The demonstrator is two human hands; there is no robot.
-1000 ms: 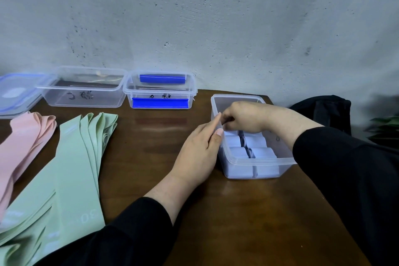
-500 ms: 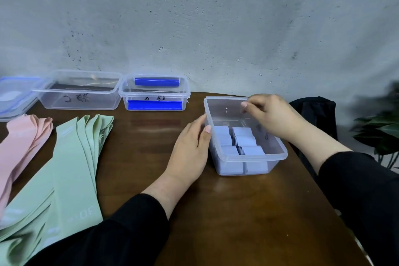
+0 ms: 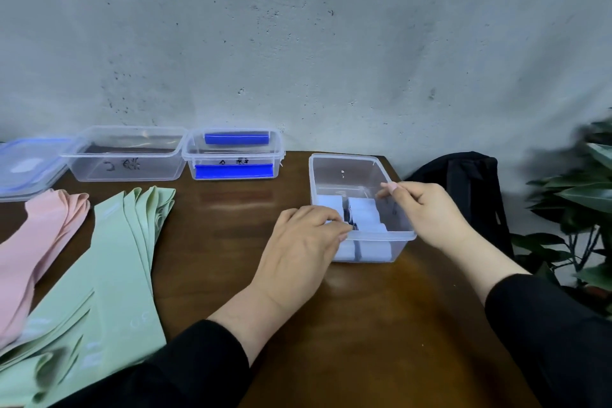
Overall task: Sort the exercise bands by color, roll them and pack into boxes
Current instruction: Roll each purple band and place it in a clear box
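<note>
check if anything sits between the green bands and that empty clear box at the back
Nothing visible does. The green bands lie flat just in front of the empty clear box, with only bare table between them; both hands are off at the other box.

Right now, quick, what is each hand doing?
Left hand: fingers curled over the near-left rim of the clear box, gripping it.
Right hand: pinches the box's right rim.
</note>
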